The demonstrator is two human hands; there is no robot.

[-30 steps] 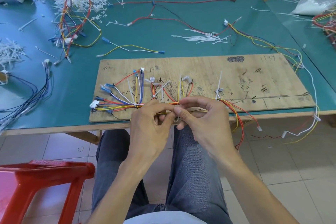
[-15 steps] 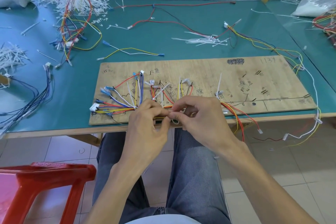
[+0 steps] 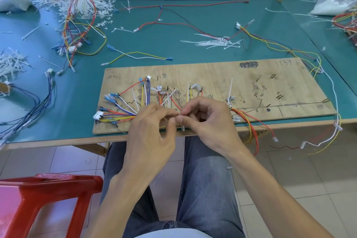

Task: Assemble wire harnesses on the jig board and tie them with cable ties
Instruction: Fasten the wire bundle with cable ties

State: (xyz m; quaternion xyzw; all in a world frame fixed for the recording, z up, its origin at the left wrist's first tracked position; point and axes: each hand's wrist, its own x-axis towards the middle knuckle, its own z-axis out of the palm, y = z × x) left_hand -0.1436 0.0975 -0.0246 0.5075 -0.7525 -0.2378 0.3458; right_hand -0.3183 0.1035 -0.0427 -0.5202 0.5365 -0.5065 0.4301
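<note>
A wooden jig board [image 3: 212,75] lies on the green table. A wire harness [image 3: 123,116] of red, yellow, blue and white wires is spread over its left half, with a white connector [image 3: 97,115] at the left end. My left hand [image 3: 152,131] and my right hand [image 3: 208,121] meet over the harness trunk near the board's front edge. Both pinch at the trunk, where a white cable tie [image 3: 182,127] loops under my right thumb. Red and yellow wires [image 3: 251,121] trail off the table to the right.
Loose cable ties [image 3: 214,42] lie behind the board. A finished harness [image 3: 77,31] and cut tie scraps [image 3: 11,63] sit at the left. More wires [image 3: 280,48] run along the right side. A red plastic stool [image 3: 44,199] stands at the lower left.
Both hands stay together on the harness trunk and have shifted slightly up onto the board. The fingers keep working the cable tie.
</note>
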